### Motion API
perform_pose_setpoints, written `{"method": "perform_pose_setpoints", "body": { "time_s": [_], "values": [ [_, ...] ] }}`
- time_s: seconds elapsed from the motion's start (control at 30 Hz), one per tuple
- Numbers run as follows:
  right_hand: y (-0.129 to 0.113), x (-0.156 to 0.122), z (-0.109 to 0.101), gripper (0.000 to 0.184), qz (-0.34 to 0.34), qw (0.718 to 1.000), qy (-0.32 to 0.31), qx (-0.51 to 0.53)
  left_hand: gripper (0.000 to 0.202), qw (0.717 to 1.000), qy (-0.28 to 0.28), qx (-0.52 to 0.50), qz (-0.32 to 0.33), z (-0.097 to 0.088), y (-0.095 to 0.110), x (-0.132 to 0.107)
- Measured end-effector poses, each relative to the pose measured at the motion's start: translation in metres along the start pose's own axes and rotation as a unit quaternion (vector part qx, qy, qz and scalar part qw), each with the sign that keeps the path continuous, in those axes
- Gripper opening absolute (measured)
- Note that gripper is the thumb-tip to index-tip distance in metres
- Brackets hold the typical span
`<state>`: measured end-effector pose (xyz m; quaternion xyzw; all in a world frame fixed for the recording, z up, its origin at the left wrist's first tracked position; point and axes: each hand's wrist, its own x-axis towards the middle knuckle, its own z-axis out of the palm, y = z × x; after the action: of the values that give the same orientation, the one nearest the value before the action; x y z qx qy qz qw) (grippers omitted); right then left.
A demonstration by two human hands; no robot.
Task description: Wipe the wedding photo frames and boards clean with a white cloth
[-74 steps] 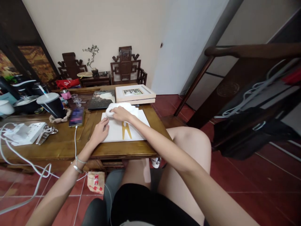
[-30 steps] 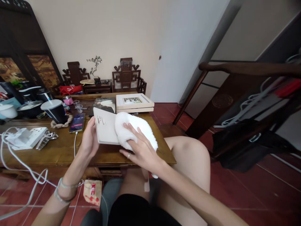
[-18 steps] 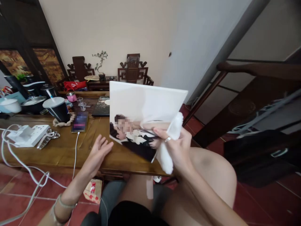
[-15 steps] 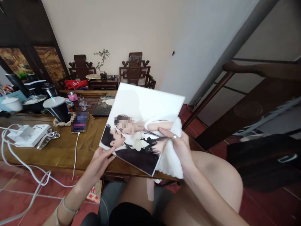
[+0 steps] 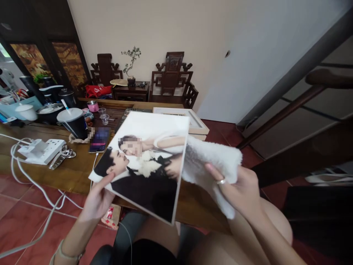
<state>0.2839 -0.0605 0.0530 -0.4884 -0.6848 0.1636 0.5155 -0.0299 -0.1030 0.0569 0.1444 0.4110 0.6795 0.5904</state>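
Note:
My left hand (image 5: 99, 197) grips the lower left edge of a large photo print (image 5: 154, 187), thumb on its face and fingers underneath. The print, a couple in black and white clothes, tilts above the wooden table (image 5: 193, 206). To its right my right hand (image 5: 239, 187), with a ring, is closed around a fluffy white cloth (image 5: 213, 152). One end of the cloth reaches the print's right edge; whether it touches the print I cannot tell. Behind the print lies a pale picture frame (image 5: 202, 127), partly covered by it.
Along the table's left stand a lidded dark cup (image 5: 74, 123) with a straw, a phone (image 5: 99, 140) on a cable, a white power strip (image 5: 52, 151) and a metal clip-like item (image 5: 63, 156). White cables (image 5: 35, 189) hang over the edge. Dark wooden chairs (image 5: 175, 79) stand by the wall.
My right hand has let go of the print's right edge and moved right with the cloth. The print has shifted left in view, in my left hand. The pale frame has come into sight.

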Motion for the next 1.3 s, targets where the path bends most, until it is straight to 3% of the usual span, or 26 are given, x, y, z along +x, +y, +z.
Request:
{"method": "perform_pose_setpoints", "body": {
  "time_s": [0.07,0.13,0.23,0.3,0.37,0.43,0.53,0.6,0.73,0.83,0.97,1.07,1.13,1.3],
  "values": [
    [-0.010,-0.003,0.004,0.027,-0.161,0.980,-0.076,-0.093,0.046,0.999,0.014,-0.006,0.040,0.010,0.011,0.011],
    [-0.017,-0.008,0.014,0.031,-0.281,0.932,-0.156,-0.165,0.040,0.998,0.011,-0.005,0.067,0.021,0.021,0.026],
    [-0.021,-0.009,0.027,0.030,-0.350,0.893,-0.216,-0.184,0.025,0.997,-0.002,-0.007,0.080,0.037,0.031,0.054],
    [-0.026,0.005,0.031,0.024,-0.353,0.904,-0.180,-0.159,0.018,0.995,-0.033,-0.002,0.093,0.047,0.036,0.073],
    [-0.037,0.032,0.037,0.013,-0.340,0.921,-0.102,-0.163,0.015,0.992,-0.065,0.012,0.111,0.057,0.037,0.090],
    [-0.052,0.067,0.050,0.018,-0.341,0.913,-0.074,-0.214,0.015,0.987,-0.082,0.028,0.133,0.067,0.037,0.104],
    [-0.070,0.116,0.083,0.042,-0.376,0.871,-0.120,-0.293,0.016,0.982,-0.084,0.054,0.163,0.083,0.035,0.121],
    [-0.072,0.138,0.107,0.047,-0.384,0.845,-0.159,-0.337,0.015,0.980,-0.076,0.063,0.171,0.093,0.036,0.129],
    [-0.059,0.161,0.137,0.058,-0.347,0.836,-0.201,-0.374,0.019,0.979,-0.085,0.073,0.172,0.106,0.045,0.135],
    [-0.048,0.173,0.140,0.061,-0.319,0.860,-0.203,-0.343,0.026,0.981,-0.117,0.086,0.129,0.102,0.050,0.135],
    [-0.040,0.188,0.135,0.071,-0.289,0.891,-0.197,-0.289,0.025,0.987,-0.128,0.102,-0.002,0.070,0.031,0.148],
    [-0.038,0.194,0.132,0.073,-0.273,0.897,-0.200,-0.285,0.020,0.990,-0.061,0.108,-0.062,0.048,0.009,0.172],
    [-0.037,0.195,0.132,0.072,-0.267,0.899,-0.199,-0.286,0.015,0.990,-0.016,0.111,-0.084,0.044,-0.002,0.187],
    [-0.031,0.195,0.129,0.071,-0.261,0.911,-0.178,-0.265,0.013,0.993,0.060,0.069,-0.080,0.063,-0.006,0.204]
  ]
}}
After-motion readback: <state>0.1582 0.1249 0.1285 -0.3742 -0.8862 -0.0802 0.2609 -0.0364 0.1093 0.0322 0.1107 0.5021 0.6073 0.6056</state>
